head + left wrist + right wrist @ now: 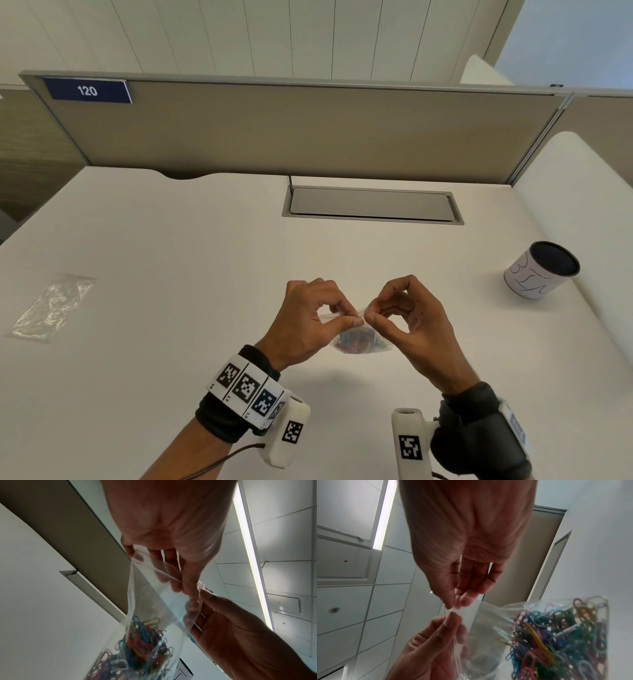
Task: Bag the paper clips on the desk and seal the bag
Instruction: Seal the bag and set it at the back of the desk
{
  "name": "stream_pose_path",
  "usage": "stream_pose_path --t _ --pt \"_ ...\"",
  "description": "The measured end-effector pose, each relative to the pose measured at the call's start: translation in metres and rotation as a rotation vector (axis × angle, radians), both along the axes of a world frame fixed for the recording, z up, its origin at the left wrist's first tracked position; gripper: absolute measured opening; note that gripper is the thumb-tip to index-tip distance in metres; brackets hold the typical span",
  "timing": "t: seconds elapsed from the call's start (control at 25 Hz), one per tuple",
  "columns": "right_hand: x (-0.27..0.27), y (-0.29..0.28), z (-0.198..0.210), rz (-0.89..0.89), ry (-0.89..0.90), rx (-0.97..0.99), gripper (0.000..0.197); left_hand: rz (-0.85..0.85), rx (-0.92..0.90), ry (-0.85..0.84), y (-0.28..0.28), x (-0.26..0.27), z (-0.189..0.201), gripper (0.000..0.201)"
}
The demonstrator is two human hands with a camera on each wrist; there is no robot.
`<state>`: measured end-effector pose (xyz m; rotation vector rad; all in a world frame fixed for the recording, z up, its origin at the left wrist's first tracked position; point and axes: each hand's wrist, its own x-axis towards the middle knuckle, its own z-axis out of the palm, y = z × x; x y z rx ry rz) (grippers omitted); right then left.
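both hands [363, 320] raised, pinching bag [346, 313] top

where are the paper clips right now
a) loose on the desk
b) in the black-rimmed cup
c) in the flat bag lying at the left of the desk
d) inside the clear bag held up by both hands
d: the coloured paper clips sit bunched at the bottom of the clear bag, whose top strip the left hand and right hand pinch above the desk.

black wristbands [219, 419] | white tag-marked cameras [286, 433] | possibly a cable [219, 460]
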<state>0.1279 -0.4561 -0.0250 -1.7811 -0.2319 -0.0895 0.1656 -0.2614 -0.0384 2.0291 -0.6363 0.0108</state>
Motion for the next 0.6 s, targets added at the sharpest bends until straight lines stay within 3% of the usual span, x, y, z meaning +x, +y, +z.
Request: stream_pose_path --t 0.12,0.32,0.48,0.6 --pt "-0.002 0.0 0.001 0.02 0.01 -0.042 0.027 -0.033 -0.027 0.092 0.001 0.0 0.004 0.013" --pt "-0.003 0.003 -0.007 -0.072 0.01 -0.019 0.027 -0.021 0.042 0.142 0.003 -0.001 0.001 0.03" --pt "-0.001 0.0 -0.013 -0.135 0.016 0.021 0.03 0.028 0.009 0.156 0.002 -0.001 -0.003 0.012" --pt "-0.001 -0.002 -0.015 -0.144 0.028 0.044 0.029 0.009 0.031 0.117 -0.002 -0.001 -0.003 0.008"
